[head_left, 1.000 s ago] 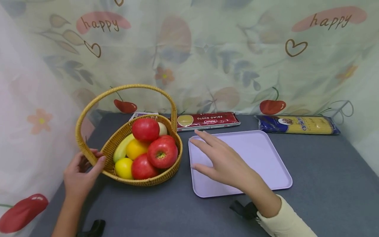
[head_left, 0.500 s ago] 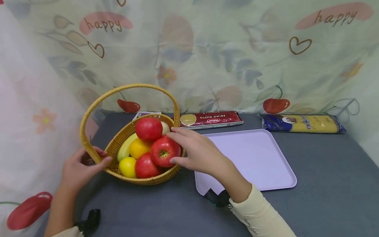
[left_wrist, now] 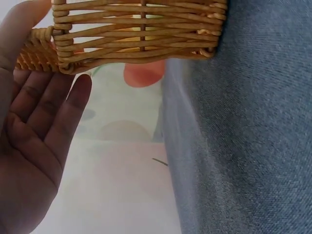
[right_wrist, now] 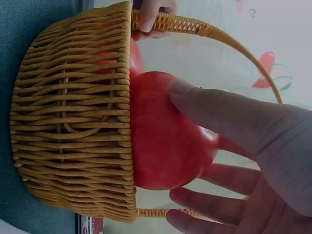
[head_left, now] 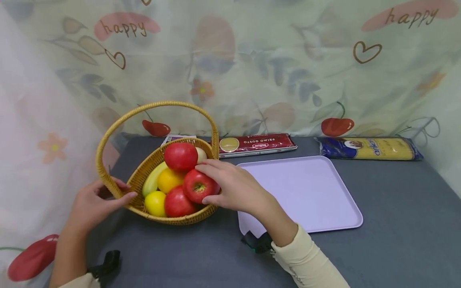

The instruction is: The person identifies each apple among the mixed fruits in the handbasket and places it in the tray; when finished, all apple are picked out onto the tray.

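A wicker basket of fruit stands on the left of the table. My left hand grips the base of its tall handle at the left rim; the left wrist view has the fingers against the weave. At the basket's right side, my right hand holds a red apple, which still sits among the fruit. Seen from the right wrist, the thumb lies on the apple and the fingers reach round its far side. Around it are two more red apples, a yellow lemon, an orange and a green-yellow banana.
Right of the basket lies a lilac tray, partly behind my right forearm. A red pasta pack and a yellow-blue pasta pack lie along the back. A patterned curtain closes off the rear and left.
My right hand has moved left from over the tray to the basket and taken hold of the right-hand red apple. The left hand has stayed on the handle.
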The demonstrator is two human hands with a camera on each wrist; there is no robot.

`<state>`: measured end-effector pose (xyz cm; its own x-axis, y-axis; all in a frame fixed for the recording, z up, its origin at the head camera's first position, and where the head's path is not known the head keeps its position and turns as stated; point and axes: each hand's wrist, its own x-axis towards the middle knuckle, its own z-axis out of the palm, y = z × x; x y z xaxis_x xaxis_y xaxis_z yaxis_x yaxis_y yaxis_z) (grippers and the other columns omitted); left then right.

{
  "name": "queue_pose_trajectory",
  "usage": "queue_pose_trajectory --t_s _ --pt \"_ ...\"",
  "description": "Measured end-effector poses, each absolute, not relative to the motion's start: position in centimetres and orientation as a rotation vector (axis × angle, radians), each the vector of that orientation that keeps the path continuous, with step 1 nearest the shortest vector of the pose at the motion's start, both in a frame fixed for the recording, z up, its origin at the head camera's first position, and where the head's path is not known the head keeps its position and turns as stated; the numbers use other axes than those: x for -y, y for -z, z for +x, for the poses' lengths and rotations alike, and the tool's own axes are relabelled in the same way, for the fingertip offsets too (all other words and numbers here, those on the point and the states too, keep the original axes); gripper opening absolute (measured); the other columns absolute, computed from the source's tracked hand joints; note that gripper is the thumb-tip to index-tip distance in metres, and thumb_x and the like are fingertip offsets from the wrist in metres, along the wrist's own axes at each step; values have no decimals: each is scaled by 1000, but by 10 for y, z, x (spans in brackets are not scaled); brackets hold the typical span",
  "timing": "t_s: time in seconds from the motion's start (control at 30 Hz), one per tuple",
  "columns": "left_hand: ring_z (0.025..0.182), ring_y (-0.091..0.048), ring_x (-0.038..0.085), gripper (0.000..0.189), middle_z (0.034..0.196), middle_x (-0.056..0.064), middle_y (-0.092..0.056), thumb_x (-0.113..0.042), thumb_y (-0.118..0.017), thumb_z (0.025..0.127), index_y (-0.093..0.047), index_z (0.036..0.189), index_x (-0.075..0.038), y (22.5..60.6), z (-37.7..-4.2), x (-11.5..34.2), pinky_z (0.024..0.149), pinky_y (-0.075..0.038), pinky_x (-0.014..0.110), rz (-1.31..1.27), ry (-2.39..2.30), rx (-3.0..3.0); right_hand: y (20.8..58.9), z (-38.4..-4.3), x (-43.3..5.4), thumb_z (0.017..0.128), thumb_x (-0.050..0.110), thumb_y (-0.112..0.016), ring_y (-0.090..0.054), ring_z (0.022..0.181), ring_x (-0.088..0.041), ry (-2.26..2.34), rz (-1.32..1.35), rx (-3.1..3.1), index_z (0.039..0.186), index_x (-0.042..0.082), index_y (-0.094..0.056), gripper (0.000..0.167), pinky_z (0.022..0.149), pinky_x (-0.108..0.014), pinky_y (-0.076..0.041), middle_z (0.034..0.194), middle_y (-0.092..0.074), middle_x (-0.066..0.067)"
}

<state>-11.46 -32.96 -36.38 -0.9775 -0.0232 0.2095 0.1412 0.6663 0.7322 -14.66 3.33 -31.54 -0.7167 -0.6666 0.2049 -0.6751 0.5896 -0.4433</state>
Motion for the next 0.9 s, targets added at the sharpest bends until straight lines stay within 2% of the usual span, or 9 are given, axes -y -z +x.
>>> queue_pose_trajectory --t_s 0.2,0.33,0.5,0.67,0.9 --pt "83 -66 5 29 98 4 -74 -9 -82 85 -68 109 -1 360 -117 327 72 -52 13 -235 1251 2645 317 -148 -36 78 31 -87 -50 129 -25 -771 1225 2774 145 17 -53 76 97 -42 -50 148 -49 -6" --pt "81 -67 6 28 99 0 -73 -3 -78 86 -68 112 1 356 -118 326 70 -54 15 -292 1281 2604 319 -149 -38 78 28 -88 -49 129 -26 -777 1250 2777 147 18 -52 79 97 -43 -51 149 -48 -6" --pt "72 -67 10 24 92 -6 -72 0 -78 86 -69 107 3 356 -119 325 64 -56 19 -304 1310 2583 318 -148 -38 76 25 -89 -49 129 -27 -780 1244 2797 148 19 -50 82 95 -43 -52 151 -46 -5" --pt "72 -68 10 24 91 -7 -73 1 -79 84 -68 105 1 359 -120 325 63 -56 20 -285 1315 2570 320 -148 -35 77 25 -89 -47 131 -28 -786 1247 2798 150 19 -47 85 93 -44 -53 153 -43 -7" --pt "73 -68 9 24 92 -6 -74 6 -78 83 -66 104 4 362 -120 325 63 -55 19 -318 1362 2541 325 -149 -31 78 24 -88 -45 134 -27 -796 1263 2799 150 19 -45 85 94 -45 -53 155 -40 -8"
